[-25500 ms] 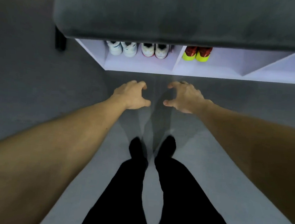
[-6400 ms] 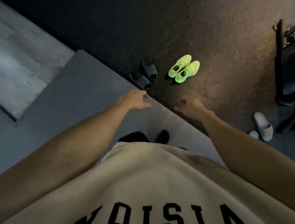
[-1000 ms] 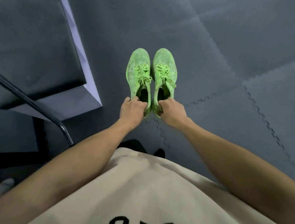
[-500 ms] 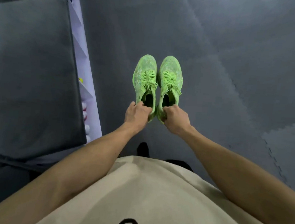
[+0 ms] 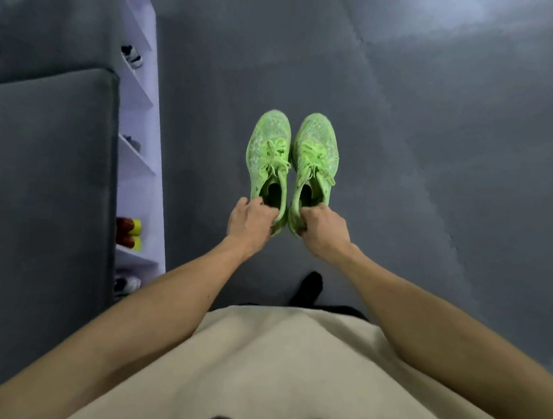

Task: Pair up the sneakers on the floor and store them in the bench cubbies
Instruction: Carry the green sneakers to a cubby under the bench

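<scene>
Head view looks down on two lime-green sneakers held side by side above the grey floor point(image 5: 438, 156), toes pointing away. The left hand point(image 5: 251, 224) grips the heel of the left sneaker point(image 5: 267, 155); the right hand point(image 5: 324, 233) grips the heel of the right sneaker point(image 5: 316, 153). Well apart to the left stands the desk point(image 5: 39, 174) with its grey cushion top and white cubbies point(image 5: 138, 178), where a red-and-yellow pair point(image 5: 129, 234) and other shoes already sit.

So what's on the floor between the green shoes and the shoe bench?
Nothing: the head view shows only bare grey floor between the green shoes and the bench cubbies.
</scene>
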A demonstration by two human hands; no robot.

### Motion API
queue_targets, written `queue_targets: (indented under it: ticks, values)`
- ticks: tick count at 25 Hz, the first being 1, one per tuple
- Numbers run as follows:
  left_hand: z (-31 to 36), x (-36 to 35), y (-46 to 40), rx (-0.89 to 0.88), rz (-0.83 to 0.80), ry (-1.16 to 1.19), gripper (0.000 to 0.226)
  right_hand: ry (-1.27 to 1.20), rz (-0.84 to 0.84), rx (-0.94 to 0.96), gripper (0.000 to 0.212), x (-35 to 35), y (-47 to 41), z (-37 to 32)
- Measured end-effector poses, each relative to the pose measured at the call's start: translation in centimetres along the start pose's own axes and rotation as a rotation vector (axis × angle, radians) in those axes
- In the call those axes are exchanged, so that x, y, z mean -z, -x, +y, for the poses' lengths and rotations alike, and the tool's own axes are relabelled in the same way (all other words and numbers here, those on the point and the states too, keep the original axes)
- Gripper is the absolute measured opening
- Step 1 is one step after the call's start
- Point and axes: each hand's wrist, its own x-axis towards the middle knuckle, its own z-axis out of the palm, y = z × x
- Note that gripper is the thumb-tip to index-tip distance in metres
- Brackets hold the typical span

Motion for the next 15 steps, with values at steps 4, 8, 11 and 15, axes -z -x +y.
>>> queue_targets:
  ticks: [4,8,11,15]
  values:
    - [0.1,2.9,-10.5,0.032,0.005,0.004,0.011,0.026,-0.008,0.046,0.017,5.9,-9.6,3.6]
    - [-1.0,4.9,-21.9,0.048,0.044,-0.005,0.012,0.024,-0.019,0.056,0.017,10.4,-20.0,6.5]
    - [-2.2,5.6,-30.9,0.041,0.036,-0.016,0.014,0.026,-0.024,0.042,0.023,13.3,-28.4,8.7]
    - [-5.1,7.8,-43.0,0.015,0.015,0.024,0.01,0.031,-0.034,0.017,0.016,17.6,-39.7,10.3]
